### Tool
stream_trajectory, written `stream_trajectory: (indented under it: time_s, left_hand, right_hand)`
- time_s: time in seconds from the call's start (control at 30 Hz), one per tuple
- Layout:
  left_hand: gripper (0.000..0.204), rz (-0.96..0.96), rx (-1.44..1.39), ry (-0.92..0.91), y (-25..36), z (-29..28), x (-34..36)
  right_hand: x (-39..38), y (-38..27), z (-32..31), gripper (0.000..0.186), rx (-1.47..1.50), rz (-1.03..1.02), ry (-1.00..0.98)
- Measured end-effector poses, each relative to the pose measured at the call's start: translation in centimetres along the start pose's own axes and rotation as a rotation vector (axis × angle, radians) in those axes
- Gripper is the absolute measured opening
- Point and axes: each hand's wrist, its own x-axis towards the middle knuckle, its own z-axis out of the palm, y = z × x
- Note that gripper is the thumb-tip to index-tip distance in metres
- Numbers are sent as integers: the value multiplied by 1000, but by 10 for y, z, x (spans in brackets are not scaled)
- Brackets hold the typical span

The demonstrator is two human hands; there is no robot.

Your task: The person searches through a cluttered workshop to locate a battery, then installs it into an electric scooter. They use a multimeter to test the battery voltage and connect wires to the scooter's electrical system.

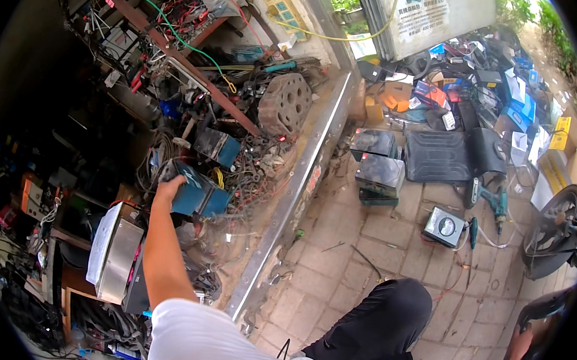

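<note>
My left arm reaches into the cluttered shop space, and my left hand (169, 184) grips the near-left end of a blue box-shaped battery (186, 194). Another blue block (214, 203) sits against its right side, and a dark-topped blue battery (218, 147) lies just beyond. Coiled cable (158, 157) is heaped beside the hand. At the far right rim my right hand (521, 340) is closed on a black curved part (544, 308); its fingers are partly hidden, and what that part belongs to is unclear.
A metal door sill (294, 194) divides the shop from brick paving. Outside are stacked batteries (379, 173), a black mat (437, 155), a cordless drill (497, 203), a wired square device (444, 226), a wheel (554, 229) and piled boxes. A steel box (117, 255) stands near my left forearm.
</note>
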Motion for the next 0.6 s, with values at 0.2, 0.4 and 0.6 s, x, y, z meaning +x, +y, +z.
stream_trajectory:
  time_s: [0.2,0.4,0.6]
  left_hand:
    - [120,93,310,150,9,7,-55]
    - [117,112,391,339,-6,6,-67]
    - [114,723,130,-416,73,106,-143]
  right_hand:
    - [7,-20,10,37,40,-182,65]
    - [-15,-115,-11,36,249,-318,-124]
    - [-45,-192,-74,48,580,-376,-405]
